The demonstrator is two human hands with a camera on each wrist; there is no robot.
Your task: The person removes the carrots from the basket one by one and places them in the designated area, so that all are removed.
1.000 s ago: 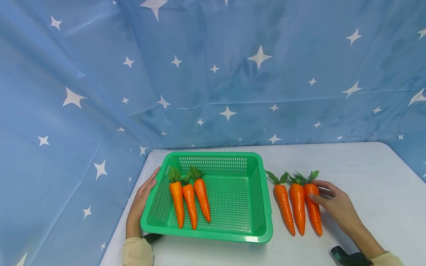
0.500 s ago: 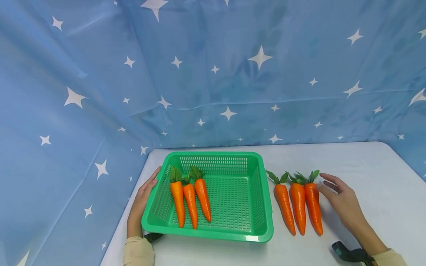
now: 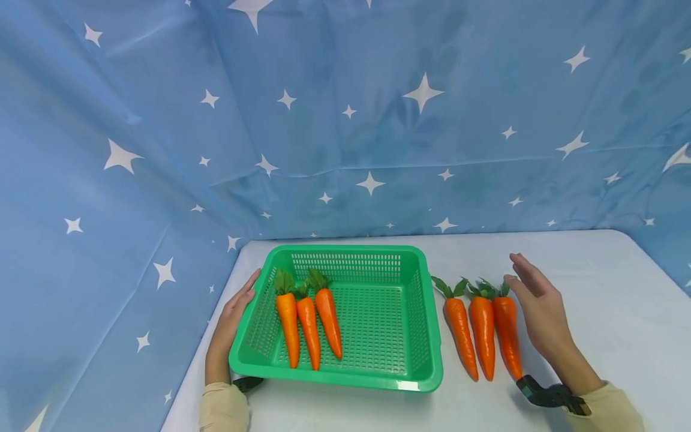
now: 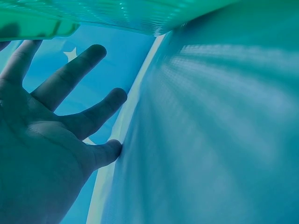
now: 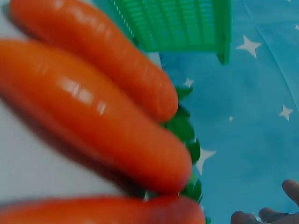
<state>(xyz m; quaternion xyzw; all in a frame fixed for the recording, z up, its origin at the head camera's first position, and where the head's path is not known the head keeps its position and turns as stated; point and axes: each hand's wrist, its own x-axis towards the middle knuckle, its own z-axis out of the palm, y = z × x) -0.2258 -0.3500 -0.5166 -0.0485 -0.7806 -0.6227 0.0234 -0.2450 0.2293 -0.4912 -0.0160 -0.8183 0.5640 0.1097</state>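
My left hand (image 3: pixel 229 321) rests against the left side of a green plastic basket (image 3: pixel 335 383). In the left wrist view its fingers (image 4: pixel 70 77) are spread and fairly straight under the basket's rim. Three carrots with leafy tops, one of them this orange carrot (image 3: pixel 328 324), lie in the basket's left half. Right of the basket, three more lie side by side on the table: a left carrot (image 3: pixel 460 339), a middle carrot (image 3: pixel 482 336) and a right carrot (image 3: pixel 506 333). Beside the right carrot's leaves, my right hand (image 3: pixel 542 309) is extended and holds nothing.
A white table (image 3: pixel 604 288) bears everything. Behind and to the left hangs a blue curtain (image 3: pixel 345 132) with white stars. Dark wrist straps sit on both arms; the right strap (image 3: pixel 550 395) shows near the right carrot's tip.
My right hand has come off the right carrot, and its fingers have straightened and moved toward the back of the table. The carrots, the basket and my left hand stay put.
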